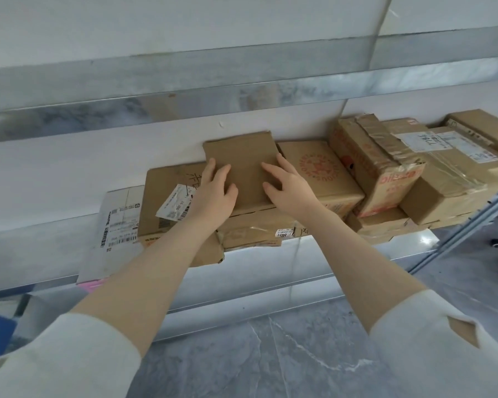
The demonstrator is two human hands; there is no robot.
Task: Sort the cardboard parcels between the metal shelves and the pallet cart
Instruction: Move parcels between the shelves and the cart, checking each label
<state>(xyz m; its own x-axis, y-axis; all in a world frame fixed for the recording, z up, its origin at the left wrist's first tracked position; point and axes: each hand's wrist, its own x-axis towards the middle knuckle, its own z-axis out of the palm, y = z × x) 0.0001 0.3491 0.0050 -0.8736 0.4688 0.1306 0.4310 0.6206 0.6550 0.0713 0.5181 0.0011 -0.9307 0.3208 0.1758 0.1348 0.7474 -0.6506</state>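
Observation:
A plain brown cardboard parcel [243,165] lies flat on top of other parcels on the metal shelf [270,268]. My left hand [214,193] rests on its left side with the fingers straight and spread. My right hand [285,186] lies on its right side, fingers extended over the top, thumb near the front edge. Under it is a wide flat parcel [167,196] with a loose white label [176,206]. To the right lies a box with a round red print [319,170].
Further right stand a taped box with red lettering [377,168] and a larger taped box with a white label [449,168]. A white flat parcel [118,225] overhangs the shelf at the left. A higher metal shelf edge [184,90] runs above. Grey marble floor [270,354] lies below.

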